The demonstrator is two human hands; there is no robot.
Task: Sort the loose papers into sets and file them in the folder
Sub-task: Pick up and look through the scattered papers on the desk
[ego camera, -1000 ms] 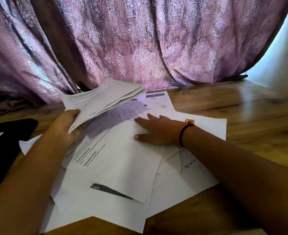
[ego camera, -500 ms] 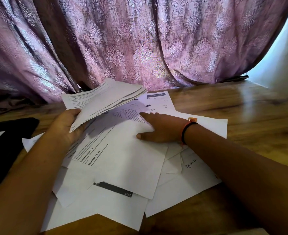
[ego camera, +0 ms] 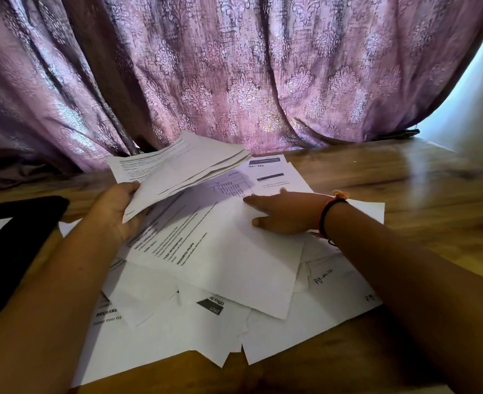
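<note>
A spread of loose white papers (ego camera: pixel 228 268) lies overlapping on the wooden table (ego camera: pixel 433 200) in front of me. My left hand (ego camera: pixel 118 209) grips a stack of several sheets (ego camera: pixel 183 166), lifted above the pile and fanned toward the curtain. My right hand (ego camera: pixel 283 213) lies flat with straight fingers on the top printed sheet near the pile's far side. A black folder (ego camera: pixel 15 240) lies at the left edge, partly out of view, with a small white slip on it.
A purple patterned curtain (ego camera: pixel 234 69) hangs right behind the table's far edge. A white wall (ego camera: pixel 476 89) shows at the right. Bare wood lies to the right of the papers.
My right hand has slid the top sheet rightward and toward me, uncovering more printed pages beneath. The left hand's stack has hardly moved.
</note>
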